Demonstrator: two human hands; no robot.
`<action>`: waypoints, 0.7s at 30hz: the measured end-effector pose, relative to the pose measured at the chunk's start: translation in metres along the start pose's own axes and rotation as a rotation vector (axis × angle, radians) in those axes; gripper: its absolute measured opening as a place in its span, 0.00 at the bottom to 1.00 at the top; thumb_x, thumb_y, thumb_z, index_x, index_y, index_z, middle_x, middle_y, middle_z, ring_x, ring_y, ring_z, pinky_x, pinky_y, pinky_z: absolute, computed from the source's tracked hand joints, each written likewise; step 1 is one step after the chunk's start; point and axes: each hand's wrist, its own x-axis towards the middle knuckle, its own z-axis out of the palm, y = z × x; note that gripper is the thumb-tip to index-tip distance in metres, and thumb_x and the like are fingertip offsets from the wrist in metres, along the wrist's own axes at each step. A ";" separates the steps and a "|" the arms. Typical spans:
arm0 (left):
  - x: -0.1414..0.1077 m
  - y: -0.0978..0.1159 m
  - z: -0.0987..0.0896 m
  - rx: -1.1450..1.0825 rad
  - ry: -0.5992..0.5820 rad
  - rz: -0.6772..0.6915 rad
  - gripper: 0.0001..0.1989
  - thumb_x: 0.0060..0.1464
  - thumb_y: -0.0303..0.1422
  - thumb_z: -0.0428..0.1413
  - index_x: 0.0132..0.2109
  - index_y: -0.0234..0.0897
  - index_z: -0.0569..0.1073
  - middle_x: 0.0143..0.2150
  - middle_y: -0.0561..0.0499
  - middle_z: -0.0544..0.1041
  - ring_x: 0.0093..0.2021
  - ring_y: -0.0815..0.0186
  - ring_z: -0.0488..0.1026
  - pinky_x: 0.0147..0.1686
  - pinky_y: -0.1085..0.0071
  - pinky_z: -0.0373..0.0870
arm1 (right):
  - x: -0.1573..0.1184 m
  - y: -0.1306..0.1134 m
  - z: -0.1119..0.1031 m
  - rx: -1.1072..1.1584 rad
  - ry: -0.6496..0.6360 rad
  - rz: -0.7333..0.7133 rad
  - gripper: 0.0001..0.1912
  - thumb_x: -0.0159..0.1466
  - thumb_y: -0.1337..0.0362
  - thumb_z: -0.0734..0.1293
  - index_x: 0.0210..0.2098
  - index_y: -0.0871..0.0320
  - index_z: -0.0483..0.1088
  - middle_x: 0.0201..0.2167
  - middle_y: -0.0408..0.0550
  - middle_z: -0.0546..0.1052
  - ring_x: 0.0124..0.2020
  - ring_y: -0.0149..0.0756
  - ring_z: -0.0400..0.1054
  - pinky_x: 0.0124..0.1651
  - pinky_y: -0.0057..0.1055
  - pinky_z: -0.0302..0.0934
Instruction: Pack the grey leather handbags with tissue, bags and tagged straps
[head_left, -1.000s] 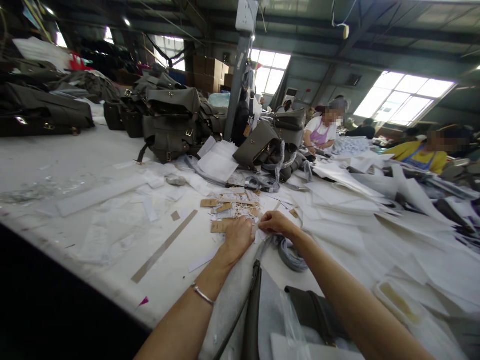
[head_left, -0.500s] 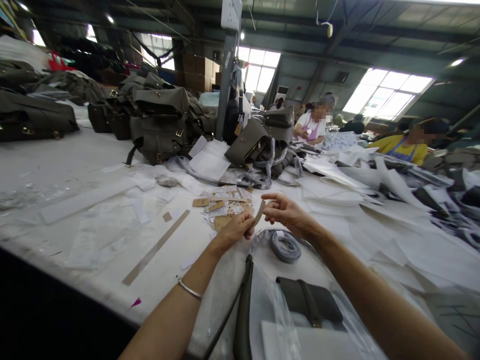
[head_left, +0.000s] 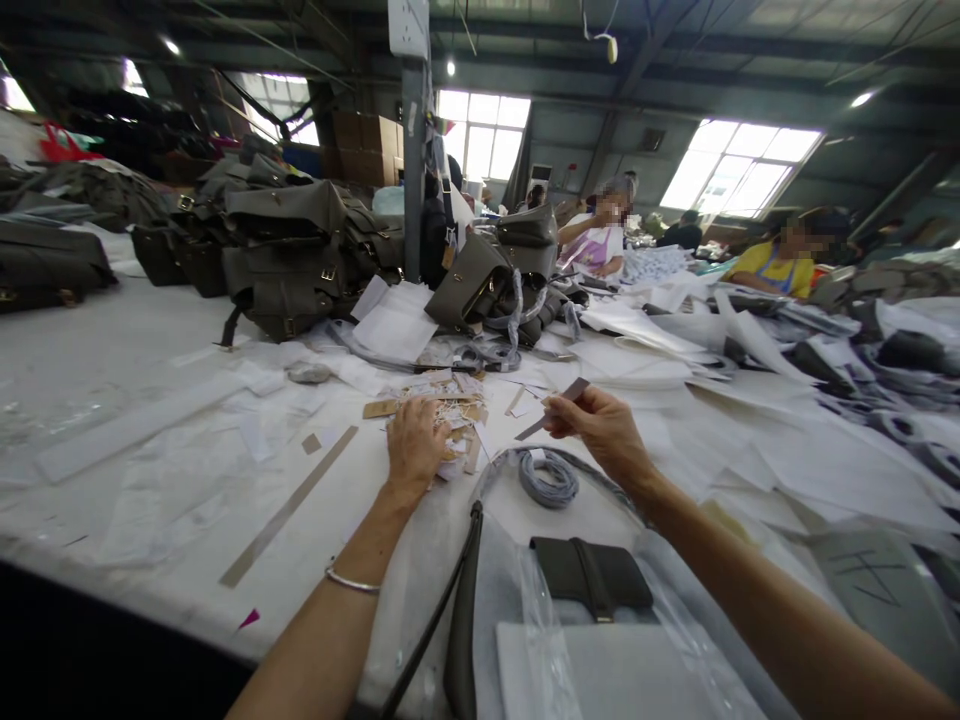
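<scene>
My right hand (head_left: 600, 425) pinches a short grey-brown strip (head_left: 564, 398) above the table. My left hand (head_left: 417, 438) rests on a pile of paper tags and strings (head_left: 457, 402), its fingers apart over the tags; whether any tag is gripped does not show. Just below my right hand lies a wrapped coil of strap (head_left: 549, 478). Nearest me is a dark bag (head_left: 463, 640) partly under clear plastic, with a small dark flap pouch (head_left: 592, 578) and a white sheet on it.
Dark bags (head_left: 281, 260) are heaped behind the tags, beside a grey post (head_left: 412, 170). White sheets (head_left: 750, 430) cover the right side. A long brown strip (head_left: 289, 510) lies at left. Two people (head_left: 596, 240) sit across the table.
My left hand has let go of the strip and moved left and down onto the tags. The strip is now in my right hand. The view has shifted slightly to the right.
</scene>
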 end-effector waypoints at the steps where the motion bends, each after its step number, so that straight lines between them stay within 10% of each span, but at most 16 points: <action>1: -0.002 0.001 -0.003 0.108 0.056 0.030 0.16 0.57 0.30 0.52 0.52 0.38 0.69 0.65 0.40 0.61 0.64 0.49 0.56 0.59 0.53 0.56 | -0.005 0.003 -0.008 -0.022 0.021 0.006 0.21 0.51 0.47 0.75 0.30 0.59 0.71 0.24 0.47 0.78 0.25 0.36 0.73 0.30 0.32 0.70; 5: -0.011 0.019 -0.001 0.390 0.088 0.191 0.16 0.58 0.30 0.53 0.54 0.39 0.71 0.65 0.44 0.63 0.63 0.52 0.59 0.62 0.55 0.54 | -0.031 0.026 -0.035 -0.197 -0.041 0.039 0.18 0.49 0.51 0.76 0.31 0.58 0.74 0.27 0.47 0.80 0.31 0.38 0.74 0.37 0.35 0.70; 10: -0.014 0.060 0.030 0.334 -0.328 0.407 0.19 0.56 0.36 0.57 0.55 0.41 0.71 0.57 0.48 0.73 0.58 0.60 0.67 0.59 0.66 0.60 | -0.057 0.051 -0.045 -0.240 -0.137 0.104 0.13 0.52 0.55 0.73 0.28 0.57 0.73 0.25 0.44 0.78 0.29 0.36 0.72 0.35 0.31 0.67; 21: -0.016 0.072 0.081 0.428 -0.427 0.324 0.16 0.53 0.33 0.54 0.49 0.36 0.74 0.48 0.43 0.77 0.50 0.56 0.73 0.48 0.65 0.69 | -0.054 0.060 -0.035 -0.253 -0.178 0.160 0.07 0.50 0.64 0.72 0.27 0.56 0.71 0.23 0.41 0.78 0.28 0.37 0.73 0.34 0.31 0.65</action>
